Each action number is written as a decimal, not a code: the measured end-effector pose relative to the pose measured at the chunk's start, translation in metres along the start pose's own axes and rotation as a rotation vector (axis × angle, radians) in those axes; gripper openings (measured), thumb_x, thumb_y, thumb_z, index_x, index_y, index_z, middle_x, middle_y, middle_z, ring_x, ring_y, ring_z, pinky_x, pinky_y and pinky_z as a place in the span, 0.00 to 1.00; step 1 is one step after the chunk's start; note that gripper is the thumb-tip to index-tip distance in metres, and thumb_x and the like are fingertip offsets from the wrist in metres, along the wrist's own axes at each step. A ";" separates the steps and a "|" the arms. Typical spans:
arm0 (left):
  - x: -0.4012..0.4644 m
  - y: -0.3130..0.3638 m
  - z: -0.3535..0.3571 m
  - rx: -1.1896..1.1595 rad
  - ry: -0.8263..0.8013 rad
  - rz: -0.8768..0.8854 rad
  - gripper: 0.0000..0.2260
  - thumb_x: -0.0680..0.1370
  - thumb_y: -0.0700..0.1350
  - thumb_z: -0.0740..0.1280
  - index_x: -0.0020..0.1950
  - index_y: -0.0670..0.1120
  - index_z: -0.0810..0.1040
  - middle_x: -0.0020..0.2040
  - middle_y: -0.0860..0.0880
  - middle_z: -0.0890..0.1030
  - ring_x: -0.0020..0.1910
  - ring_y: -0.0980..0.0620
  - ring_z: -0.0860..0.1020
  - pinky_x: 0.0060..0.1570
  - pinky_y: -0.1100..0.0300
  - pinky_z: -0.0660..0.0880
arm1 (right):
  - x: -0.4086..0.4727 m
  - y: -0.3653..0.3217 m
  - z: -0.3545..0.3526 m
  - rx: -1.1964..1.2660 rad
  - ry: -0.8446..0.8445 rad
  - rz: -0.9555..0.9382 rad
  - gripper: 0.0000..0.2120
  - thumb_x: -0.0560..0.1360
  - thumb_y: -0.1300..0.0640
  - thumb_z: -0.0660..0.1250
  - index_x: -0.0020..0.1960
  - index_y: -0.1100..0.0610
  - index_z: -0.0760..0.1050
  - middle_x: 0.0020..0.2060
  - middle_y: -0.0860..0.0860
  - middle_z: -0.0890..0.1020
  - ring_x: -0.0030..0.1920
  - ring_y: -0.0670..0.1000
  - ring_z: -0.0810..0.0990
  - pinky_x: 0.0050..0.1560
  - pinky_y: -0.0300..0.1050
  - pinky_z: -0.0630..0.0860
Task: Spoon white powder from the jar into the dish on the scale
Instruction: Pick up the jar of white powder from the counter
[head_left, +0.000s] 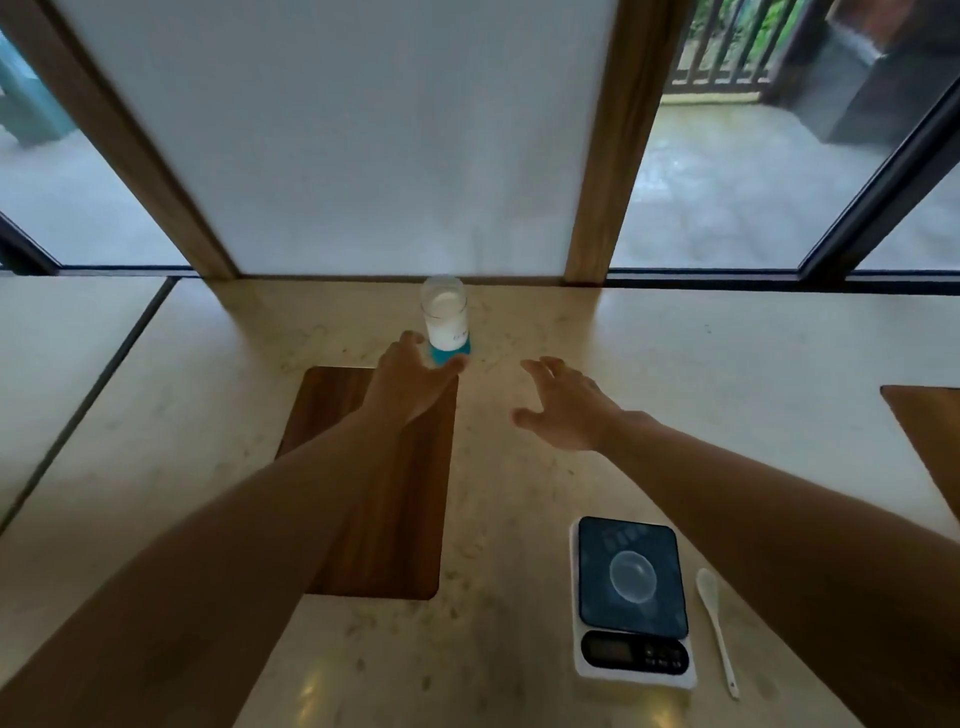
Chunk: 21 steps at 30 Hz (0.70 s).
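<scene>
A clear jar (444, 312) of white powder stands upside down on its blue lid (451, 357) near the table's far edge. My left hand (410, 382) is stretched out with fingers spread, its fingertips at the blue lid; whether it touches is unclear. My right hand (563, 402) hovers open a little to the right of the jar, holding nothing. Near the front right sits a white scale (631, 603) with a dark platform, and a small clear dish (632, 576) rests on it. A white spoon (716, 618) lies on the table just right of the scale.
A dark wooden mat (337, 410) lies on the pale stone table (519, 493) under my left forearm. Another wooden mat (930, 431) shows at the right edge. A white panel (337, 156) framed in wood and windows rise behind the table's far edge.
</scene>
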<state>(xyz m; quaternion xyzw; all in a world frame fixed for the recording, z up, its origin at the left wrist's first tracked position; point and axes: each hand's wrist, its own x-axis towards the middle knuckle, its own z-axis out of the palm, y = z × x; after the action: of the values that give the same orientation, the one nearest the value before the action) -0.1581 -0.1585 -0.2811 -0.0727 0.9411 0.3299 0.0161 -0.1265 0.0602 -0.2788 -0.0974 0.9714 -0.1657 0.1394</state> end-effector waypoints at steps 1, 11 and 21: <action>0.008 -0.002 0.001 -0.027 0.005 -0.005 0.33 0.71 0.64 0.71 0.68 0.45 0.68 0.61 0.45 0.78 0.50 0.56 0.72 0.39 0.67 0.64 | 0.009 -0.002 0.002 0.008 -0.001 0.004 0.40 0.73 0.39 0.65 0.77 0.51 0.51 0.77 0.56 0.57 0.75 0.59 0.59 0.71 0.62 0.62; 0.079 -0.025 0.031 -0.112 0.002 -0.173 0.38 0.68 0.59 0.76 0.71 0.45 0.64 0.67 0.44 0.74 0.63 0.45 0.74 0.61 0.50 0.74 | 0.105 -0.010 0.020 0.099 0.011 0.019 0.37 0.75 0.47 0.68 0.77 0.55 0.55 0.75 0.56 0.62 0.73 0.57 0.64 0.68 0.54 0.66; 0.136 -0.049 0.076 -0.321 -0.003 -0.176 0.46 0.61 0.56 0.81 0.72 0.47 0.63 0.68 0.48 0.73 0.65 0.47 0.72 0.62 0.48 0.74 | 0.186 0.011 0.047 0.209 0.040 0.022 0.34 0.74 0.51 0.69 0.75 0.55 0.60 0.71 0.56 0.68 0.68 0.55 0.70 0.62 0.47 0.69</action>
<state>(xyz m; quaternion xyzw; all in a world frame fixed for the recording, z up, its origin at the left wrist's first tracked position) -0.2871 -0.1664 -0.3814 -0.1561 0.8662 0.4734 0.0345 -0.2890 0.0128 -0.3691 -0.0683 0.9524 -0.2666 0.1311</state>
